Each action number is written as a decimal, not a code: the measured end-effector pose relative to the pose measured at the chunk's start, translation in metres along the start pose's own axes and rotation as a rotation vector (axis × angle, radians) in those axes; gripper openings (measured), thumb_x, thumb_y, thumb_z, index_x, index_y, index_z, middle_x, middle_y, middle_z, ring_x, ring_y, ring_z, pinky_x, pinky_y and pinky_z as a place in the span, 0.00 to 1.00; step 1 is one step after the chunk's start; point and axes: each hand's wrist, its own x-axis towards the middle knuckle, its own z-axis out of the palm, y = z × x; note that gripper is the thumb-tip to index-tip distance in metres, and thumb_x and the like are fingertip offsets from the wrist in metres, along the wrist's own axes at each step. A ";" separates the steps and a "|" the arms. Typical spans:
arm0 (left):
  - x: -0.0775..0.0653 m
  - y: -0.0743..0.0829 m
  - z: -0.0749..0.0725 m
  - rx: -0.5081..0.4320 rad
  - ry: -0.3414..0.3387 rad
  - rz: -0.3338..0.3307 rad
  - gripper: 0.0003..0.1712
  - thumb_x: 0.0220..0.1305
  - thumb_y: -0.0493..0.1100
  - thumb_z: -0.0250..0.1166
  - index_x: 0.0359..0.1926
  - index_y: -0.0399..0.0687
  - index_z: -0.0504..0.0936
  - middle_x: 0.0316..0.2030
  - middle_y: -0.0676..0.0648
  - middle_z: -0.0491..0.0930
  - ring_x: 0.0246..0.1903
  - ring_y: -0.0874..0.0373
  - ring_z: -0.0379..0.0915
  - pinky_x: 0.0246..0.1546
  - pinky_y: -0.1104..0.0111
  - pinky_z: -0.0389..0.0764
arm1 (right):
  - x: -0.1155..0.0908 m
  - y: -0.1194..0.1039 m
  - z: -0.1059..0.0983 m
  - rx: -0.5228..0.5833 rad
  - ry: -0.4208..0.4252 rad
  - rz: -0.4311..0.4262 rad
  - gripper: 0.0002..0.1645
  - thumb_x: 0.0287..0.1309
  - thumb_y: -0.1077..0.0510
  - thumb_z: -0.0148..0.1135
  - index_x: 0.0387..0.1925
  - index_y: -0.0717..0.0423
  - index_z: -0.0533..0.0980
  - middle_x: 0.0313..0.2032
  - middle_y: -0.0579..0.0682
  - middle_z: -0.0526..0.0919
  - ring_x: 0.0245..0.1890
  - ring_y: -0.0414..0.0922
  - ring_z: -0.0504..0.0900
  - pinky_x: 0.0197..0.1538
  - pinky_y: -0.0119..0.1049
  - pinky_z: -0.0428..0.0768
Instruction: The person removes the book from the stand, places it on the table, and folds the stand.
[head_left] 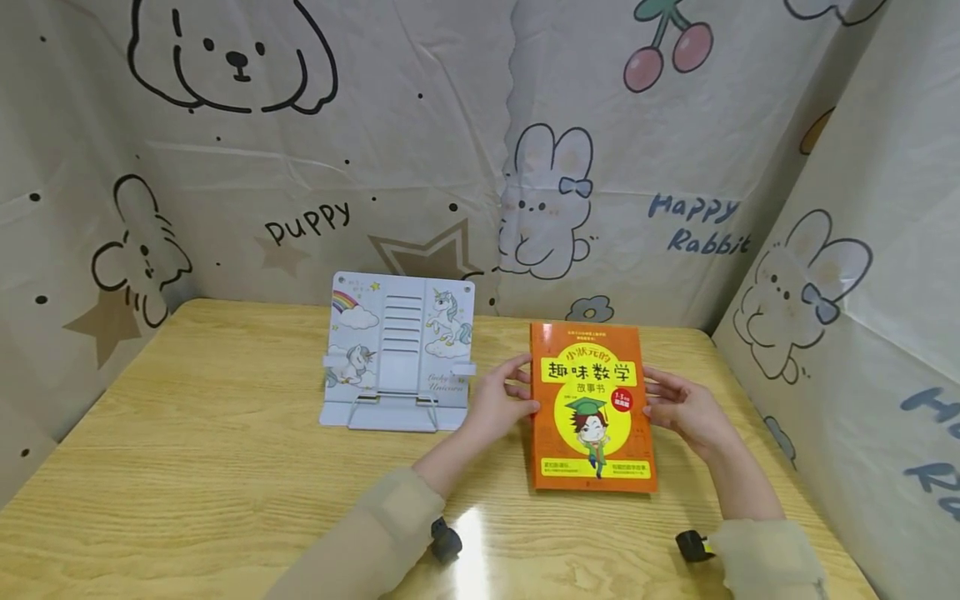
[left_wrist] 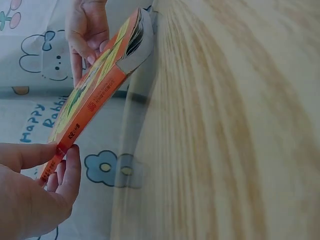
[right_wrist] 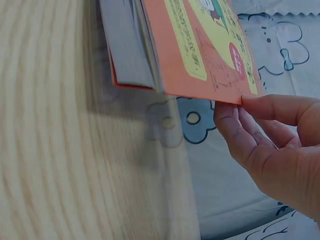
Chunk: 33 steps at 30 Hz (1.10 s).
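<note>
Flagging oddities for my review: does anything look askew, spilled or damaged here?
Nothing looks spilled or damaged; only the orange book gapes between its pages at the lower edge, perhaps because it is held.

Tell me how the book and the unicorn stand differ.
The book is held between the left hand and right hand, while the unicorn stand rests on the table. The book is mostly orange; the unicorn stand is mostly white. Both have printed cartoon pictures.
</note>
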 end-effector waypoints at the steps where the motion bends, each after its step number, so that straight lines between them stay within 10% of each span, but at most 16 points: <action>1: 0.001 -0.001 0.001 -0.008 -0.003 -0.009 0.42 0.41 0.27 0.68 0.59 0.57 0.68 0.39 0.49 0.74 0.31 0.60 0.75 0.25 0.72 0.80 | 0.002 0.002 -0.001 -0.003 -0.011 -0.001 0.39 0.53 0.69 0.56 0.65 0.60 0.53 0.50 0.52 0.69 0.38 0.36 0.77 0.43 0.34 0.79; 10: 0.008 -0.008 0.009 -0.072 -0.011 -0.080 0.40 0.42 0.26 0.67 0.58 0.53 0.69 0.39 0.47 0.73 0.31 0.59 0.74 0.25 0.65 0.81 | 0.014 0.010 -0.011 -0.008 -0.075 0.043 0.39 0.54 0.68 0.55 0.66 0.60 0.51 0.60 0.66 0.59 0.44 0.39 0.76 0.46 0.38 0.78; 33: 0.018 -0.015 0.018 -0.169 -0.049 -0.217 0.44 0.38 0.21 0.66 0.60 0.48 0.67 0.42 0.43 0.70 0.31 0.57 0.74 0.27 0.65 0.81 | 0.034 0.028 -0.028 0.028 -0.140 0.124 0.43 0.51 0.67 0.59 0.67 0.55 0.50 0.62 0.63 0.59 0.46 0.40 0.76 0.50 0.40 0.76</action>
